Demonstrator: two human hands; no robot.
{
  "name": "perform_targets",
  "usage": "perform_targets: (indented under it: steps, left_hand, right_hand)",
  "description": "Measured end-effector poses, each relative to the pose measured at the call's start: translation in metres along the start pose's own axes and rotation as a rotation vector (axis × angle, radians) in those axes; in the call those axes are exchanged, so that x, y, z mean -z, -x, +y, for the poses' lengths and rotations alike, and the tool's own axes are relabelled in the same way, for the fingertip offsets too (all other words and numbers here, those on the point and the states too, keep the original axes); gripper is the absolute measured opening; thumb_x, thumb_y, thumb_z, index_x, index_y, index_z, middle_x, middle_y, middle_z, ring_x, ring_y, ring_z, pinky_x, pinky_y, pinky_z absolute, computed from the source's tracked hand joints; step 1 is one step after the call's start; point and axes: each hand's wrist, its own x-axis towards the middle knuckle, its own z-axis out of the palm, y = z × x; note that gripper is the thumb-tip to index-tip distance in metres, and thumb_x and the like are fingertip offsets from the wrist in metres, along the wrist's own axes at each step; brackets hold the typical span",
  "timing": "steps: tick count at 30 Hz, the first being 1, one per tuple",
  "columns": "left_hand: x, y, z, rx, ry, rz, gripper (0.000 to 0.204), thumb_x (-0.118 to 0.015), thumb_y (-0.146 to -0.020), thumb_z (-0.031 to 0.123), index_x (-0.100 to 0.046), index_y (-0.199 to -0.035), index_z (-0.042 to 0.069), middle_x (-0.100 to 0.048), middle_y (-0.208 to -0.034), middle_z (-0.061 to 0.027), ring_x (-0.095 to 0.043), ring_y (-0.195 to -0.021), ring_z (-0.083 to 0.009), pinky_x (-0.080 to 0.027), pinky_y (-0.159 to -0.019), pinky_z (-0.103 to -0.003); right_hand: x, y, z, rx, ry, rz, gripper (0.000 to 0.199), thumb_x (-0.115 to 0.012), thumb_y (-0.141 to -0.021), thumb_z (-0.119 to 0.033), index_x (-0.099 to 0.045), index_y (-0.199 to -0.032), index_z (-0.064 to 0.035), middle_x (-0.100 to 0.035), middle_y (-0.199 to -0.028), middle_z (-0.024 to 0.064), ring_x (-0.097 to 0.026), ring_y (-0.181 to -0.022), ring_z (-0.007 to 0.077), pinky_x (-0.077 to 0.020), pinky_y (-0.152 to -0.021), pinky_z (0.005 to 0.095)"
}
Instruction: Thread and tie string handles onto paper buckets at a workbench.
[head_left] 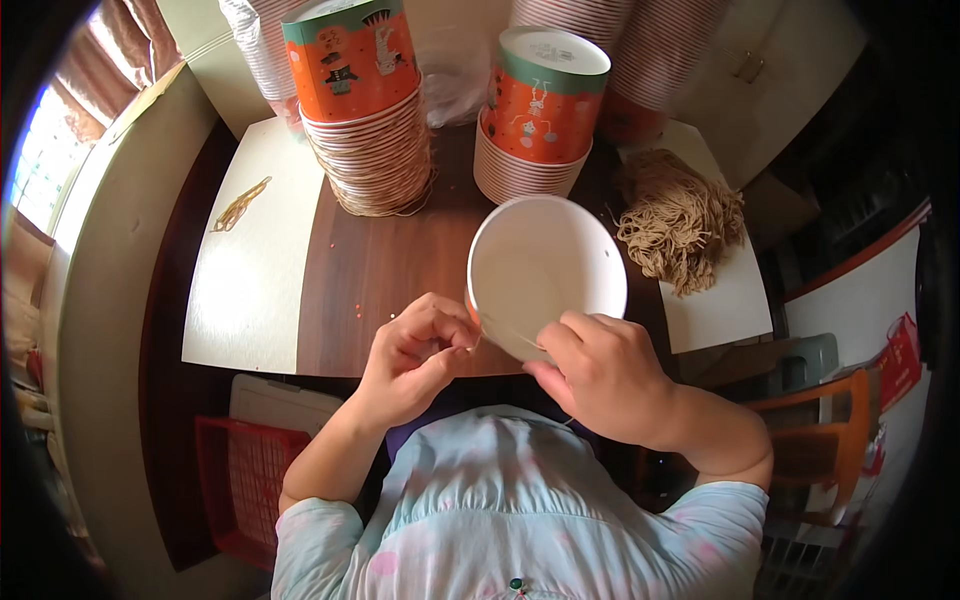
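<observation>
A paper bucket [545,250], white inside with a little orange showing on its outer wall, is tilted with its mouth toward me at the table's near edge. A small hole shows near its right rim. My left hand [420,355] is closed in a pinch beside the bucket's left rim, with a thin pale cord [474,346] at the fingertips. On the near rim is my right hand [605,375], closed, its fingers over the inside and its thumb outside. A faint strand runs from the left rim toward these fingers; its end is hidden.
Behind the bucket stand two stacks of upturned orange and green buckets; cords hang round the left stack [365,150], while the right stack [535,170] is shorter. A bundle of brown cord [680,220] lies at right, a few loose strands [240,204] at left. Taller stacks stand farther back.
</observation>
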Motion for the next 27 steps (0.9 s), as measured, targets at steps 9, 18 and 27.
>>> perform_targets:
  steps: [9, 18, 27]
  left_hand:
    - [-0.006, -0.014, -0.021, -0.157, 0.055, 0.066, 0.002, -0.058, -0.086, -0.001, -0.059, -0.087, -0.001, -0.050, -0.117, -0.0090, -0.048, -0.101, -0.0129, -0.042, -0.085, -0.027]
    - [-0.008, -0.008, -0.025, -0.033, 0.136, 0.163, 0.006, -0.055, -0.093, 0.003, -0.058, -0.095, -0.001, -0.063, -0.096, -0.0098, -0.060, -0.084, -0.0124, -0.051, -0.074, -0.026]
    - [-0.021, -0.011, -0.018, 0.020, -0.014, 0.216, 0.007, -0.056, -0.093, 0.001, -0.058, -0.099, -0.002, -0.063, -0.085, -0.0036, -0.059, -0.076, -0.0074, -0.051, -0.068, -0.021]
  right_hand:
    - [-0.046, -0.006, 0.011, 0.062, 0.139, 0.430, 0.017, -0.071, -0.072, -0.005, -0.055, -0.080, -0.0056, -0.050, -0.068, 0.0062, -0.055, -0.058, 0.0239, -0.0450, -0.052, 0.0358]
    - [-0.068, -0.015, 0.008, 0.063, 0.084, 0.516, 0.018, -0.069, -0.072, -0.002, -0.058, -0.086, -0.0039, -0.053, -0.072, 0.0068, -0.057, -0.063, 0.0244, -0.0479, -0.057, 0.0356]
    - [-0.080, 0.000, -0.013, 0.058, 0.006, 0.506, 0.021, -0.067, -0.072, 0.000, -0.059, -0.091, -0.0019, -0.055, -0.080, 0.0090, -0.057, -0.066, 0.0259, -0.0476, -0.060, 0.0367]
